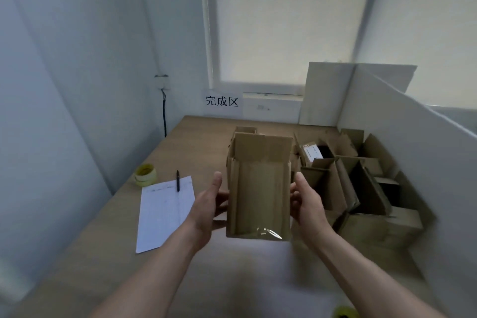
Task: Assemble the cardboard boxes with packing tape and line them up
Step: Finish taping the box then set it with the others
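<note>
I hold a brown cardboard box (259, 196) above the middle of the table, one hand on each side. My left hand (210, 208) presses its left wall and my right hand (307, 204) its right wall. The box's far flaps stand up and a strip of clear tape (268, 232) shows at its near edge. Another open box (245, 129) stands just behind it. A yellow roll of packing tape (145, 175) lies at the table's left edge.
Several open cardboard boxes (361, 183) crowd the right side, against a white partition (413, 142). A sheet of paper (165, 212) with a black pen (178, 180) lies to the left. A sign (222, 102) hangs on the far wall. Another yellow roll (344, 312) shows at the bottom edge.
</note>
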Motion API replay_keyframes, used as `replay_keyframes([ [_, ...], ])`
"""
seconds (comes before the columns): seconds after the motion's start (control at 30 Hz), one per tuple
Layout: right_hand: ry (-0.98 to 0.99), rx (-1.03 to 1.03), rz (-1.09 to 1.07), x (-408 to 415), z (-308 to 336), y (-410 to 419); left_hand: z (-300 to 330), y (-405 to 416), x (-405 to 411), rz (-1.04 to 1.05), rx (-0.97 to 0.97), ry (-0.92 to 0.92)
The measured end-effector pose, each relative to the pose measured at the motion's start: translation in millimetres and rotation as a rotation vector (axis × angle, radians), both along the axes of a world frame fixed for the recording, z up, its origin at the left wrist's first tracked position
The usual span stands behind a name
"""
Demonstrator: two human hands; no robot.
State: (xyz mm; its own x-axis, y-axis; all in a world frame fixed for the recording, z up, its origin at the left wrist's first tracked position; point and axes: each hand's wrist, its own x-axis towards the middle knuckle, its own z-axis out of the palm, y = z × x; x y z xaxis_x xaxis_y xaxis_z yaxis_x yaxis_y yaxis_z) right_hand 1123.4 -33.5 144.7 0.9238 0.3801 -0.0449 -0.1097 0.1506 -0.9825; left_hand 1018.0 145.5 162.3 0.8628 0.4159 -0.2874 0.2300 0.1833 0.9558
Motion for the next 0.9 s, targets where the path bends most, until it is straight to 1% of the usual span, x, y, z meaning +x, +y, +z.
replay_keyframes([
  [0.1, 0.01, -0.061, 0.068, 4, -10, -4, -12, 5, 0, -0.029, -0.034, -0.031],
  [0.23, 0.149, -0.018, 0.235, 14, -27, -4, -40, 22, 3, -0.089, -0.158, -0.062],
  [0.3, 0.135, -0.07, 0.303, 14, -29, 2, -53, 32, 11, -0.119, -0.229, -0.045],
  [0.33, 0.134, -0.113, 0.313, 15, -32, 6, -59, 37, 16, -0.113, -0.247, -0.029],
  [0.4, 0.17, -0.187, 0.267, 20, -42, 17, -69, 45, 29, -0.094, -0.24, 0.014],
  [0.47, 0.188, -0.288, 0.2, 27, -54, 28, -80, 53, 43, -0.141, -0.146, 0.072],
  [0.53, 0.185, -0.408, 0.145, 34, -66, 41, -93, 60, 57, -0.261, 0.029, 0.152],
  [0.6, 0.166, -0.482, 0.076, 37, -77, 55, -108, 63, 71, -0.405, 0.205, 0.236],
  [0.67, 0.131, -0.574, 0.021, 39, -85, 66, -124, 61, 83, -0.492, 0.32, 0.308],
  [0.73, 0.109, -0.681, -0.026, 42, -99, 75, -142, 56, 92, -0.52, 0.384, 0.352],
  [0.83, 0.081, -0.826, -0.069, 45, -112, 79, -161, 46, 99, -0.49, 0.44, 0.33],
  [0.9, 0.093, -0.806, -0.068, 48, -112, 77, -163, 44, 101, -0.471, 0.455, 0.305],
])
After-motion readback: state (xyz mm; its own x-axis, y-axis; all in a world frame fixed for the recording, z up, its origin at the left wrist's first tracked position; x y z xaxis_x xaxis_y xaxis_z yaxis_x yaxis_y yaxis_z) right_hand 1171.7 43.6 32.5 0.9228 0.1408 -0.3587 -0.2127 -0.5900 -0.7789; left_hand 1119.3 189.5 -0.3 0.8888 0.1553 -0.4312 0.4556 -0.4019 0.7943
